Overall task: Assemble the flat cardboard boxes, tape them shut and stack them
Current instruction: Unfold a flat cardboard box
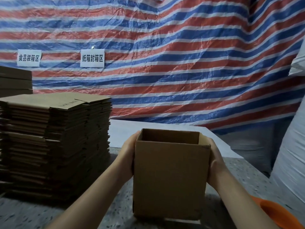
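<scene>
At the far left, a second pile of cardboard (15,83) showed behind at the frame's edge, partly cut off. In front of it a tall stack of flat cardboard boxes (56,142) stood on the speckled grey table (29,214); the sheets were too many and too close to count. Two white paper signs hung on the backdrop, the left sign (28,57) and the right sign (92,58), each printed with dark characters. The backdrop was a crinkled tarp (181,63) striped red, white and blue.

The left hand (127,156) lay flat against the left wall of the one opened cardboard box (170,177), fingers held together along the side; their tips were hidden behind it. The box was in the middle foreground, its long axis vertical, its open mouth pointing up and slightly away from the camera. Whether it rested on the table or was lifted just off it could not be told. The right hand (214,161) pressed the right wall the same way, fingers together.

A white sheet (132,129) covered the table's far part. At the right, a pale woven sack (290,162) leaned, and one orange object (272,210) sat at the lower corner.
</scene>
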Available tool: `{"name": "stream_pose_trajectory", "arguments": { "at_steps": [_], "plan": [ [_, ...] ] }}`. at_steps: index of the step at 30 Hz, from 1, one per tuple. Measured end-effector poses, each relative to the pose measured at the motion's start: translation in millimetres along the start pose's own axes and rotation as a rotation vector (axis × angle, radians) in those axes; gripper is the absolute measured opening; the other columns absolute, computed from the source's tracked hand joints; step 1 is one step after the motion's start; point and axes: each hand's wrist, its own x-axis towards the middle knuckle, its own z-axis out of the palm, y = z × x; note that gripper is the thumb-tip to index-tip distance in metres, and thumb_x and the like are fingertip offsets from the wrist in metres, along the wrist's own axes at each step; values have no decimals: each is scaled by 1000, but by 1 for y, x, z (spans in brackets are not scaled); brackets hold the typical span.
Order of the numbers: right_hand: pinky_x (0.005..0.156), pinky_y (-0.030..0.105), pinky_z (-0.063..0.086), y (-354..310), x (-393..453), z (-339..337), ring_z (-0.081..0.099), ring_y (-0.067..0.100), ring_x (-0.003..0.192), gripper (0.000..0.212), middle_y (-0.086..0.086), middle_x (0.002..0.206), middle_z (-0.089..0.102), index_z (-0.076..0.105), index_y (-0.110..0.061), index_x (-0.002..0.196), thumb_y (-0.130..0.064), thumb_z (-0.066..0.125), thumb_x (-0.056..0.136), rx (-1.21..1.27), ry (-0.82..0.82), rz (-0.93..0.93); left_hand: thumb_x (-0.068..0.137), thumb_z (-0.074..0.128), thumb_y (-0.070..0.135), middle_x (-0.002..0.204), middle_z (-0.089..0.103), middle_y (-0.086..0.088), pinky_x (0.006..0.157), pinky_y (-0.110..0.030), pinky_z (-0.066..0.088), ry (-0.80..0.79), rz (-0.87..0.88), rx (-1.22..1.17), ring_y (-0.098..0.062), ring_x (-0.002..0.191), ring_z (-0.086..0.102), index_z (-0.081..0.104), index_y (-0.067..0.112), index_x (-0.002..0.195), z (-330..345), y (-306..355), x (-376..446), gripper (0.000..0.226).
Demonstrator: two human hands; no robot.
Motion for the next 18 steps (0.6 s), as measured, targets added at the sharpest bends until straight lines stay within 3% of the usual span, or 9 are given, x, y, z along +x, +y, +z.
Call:
{"name": "stream_pose_trajectory", "arguments": {
  "at_steps": [3,7,9,12,14,16,18],
  "plan": [
    [42,23,53,17,11,-9,72,14,55,52,4,65,74,72,-12,77,-37,40,109,-73,25,31,97,56,35,67,73,-8,43,-23,50,-34,-42,10,-17,55,70,79,21,64,-1,-7,8,42],
    [38,22,51,25,15,-20,69,12,48,44,1,59,72,69,-12,77,-29,42,109,-64,58,40,98,50,46,72,74,-8,48,-23,52,-81,-41,19,-18,61,72,80,21,71,-4,-11,13,48],
    [42,23,53,23,15,-21,72,13,53,53,2,64,74,76,-19,72,-34,40,108,-28,24,26,98,47,53,79,76,-8,50,-23,53,-115,-44,33,-18,67,74,81,23,74,-4,-12,15,51],
    [39,20,50,17,13,-17,66,10,45,72,0,54,68,74,-24,48,-25,36,110,-23,-29,34,94,52,52,79,76,-7,48,-22,52,-146,-70,57,-16,65,73,80,22,72,-6,-10,15,46],
    [43,22,53,15,14,-10,71,12,53,67,1,63,73,77,-28,57,-37,36,109,-17,-20,53,91,59,46,79,76,-8,46,-22,51,-163,-111,82,-17,63,73,79,16,83,-7,-10,14,38],
    [47,26,56,14,8,-7,75,16,64,60,3,76,77,80,-32,69,-49,35,106,9,-37,30,89,67,37,89,77,-10,51,-25,55,-173,-92,139,-19,73,75,68,16,107,-9,-10,16,28],
    [50,28,57,15,5,-8,76,18,70,57,4,83,79,80,-34,73,-53,36,104,39,-55,21,86,73,26,92,76,-9,56,-28,57,-179,-57,194,-21,79,75,62,19,115,-11,-11,17,31]
  ]
}}
